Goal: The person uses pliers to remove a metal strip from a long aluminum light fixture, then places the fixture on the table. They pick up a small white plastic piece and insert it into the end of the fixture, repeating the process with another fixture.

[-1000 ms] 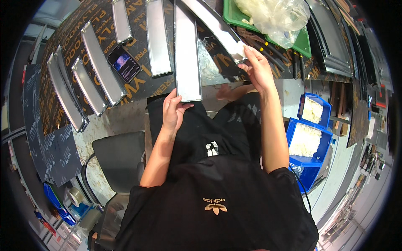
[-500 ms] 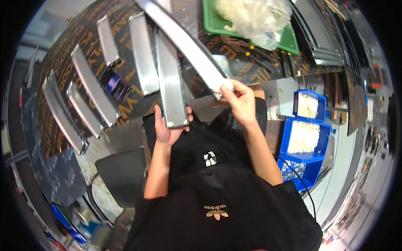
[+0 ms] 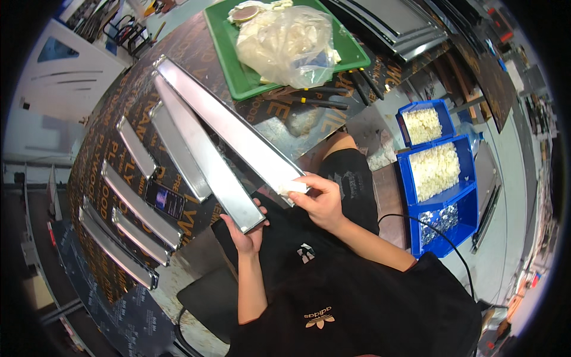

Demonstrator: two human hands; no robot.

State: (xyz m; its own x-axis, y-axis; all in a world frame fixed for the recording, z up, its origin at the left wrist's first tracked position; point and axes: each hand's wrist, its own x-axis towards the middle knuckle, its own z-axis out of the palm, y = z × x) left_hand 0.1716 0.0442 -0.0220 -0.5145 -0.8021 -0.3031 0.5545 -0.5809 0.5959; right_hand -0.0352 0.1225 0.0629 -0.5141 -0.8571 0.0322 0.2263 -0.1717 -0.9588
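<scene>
Two long, slightly curved silver metal trim strips reach from my hands over the tabletop. My left hand (image 3: 247, 235) cups the near end of one strip (image 3: 208, 169) from below, thumb at one edge and fingertips at the other. My right hand (image 3: 321, 202) is closed on the near end of the other strip (image 3: 238, 134), thumb on its face, with a small whitish piece (image 3: 292, 187) by the fingertips. The strips' far ends lie close together, and their near ends spread apart. A shorter silver strip (image 3: 175, 149) lies on the table beside my left strip.
Several more silver strips (image 3: 140, 208) and a phone (image 3: 166, 200) lie on the printed plywood table (image 3: 95, 154). A green tray (image 3: 229, 77) with a plastic bag (image 3: 291, 47) and black-handled tools (image 3: 321, 103) sit beyond. Blue bins (image 3: 410, 208) of whitish pieces and metal clips stand right.
The view has shifted, bringing the whole green tray into sight. The right-hand strip's far end now shows, drawn nearer the left-hand strip. Both hands keep their holds.
</scene>
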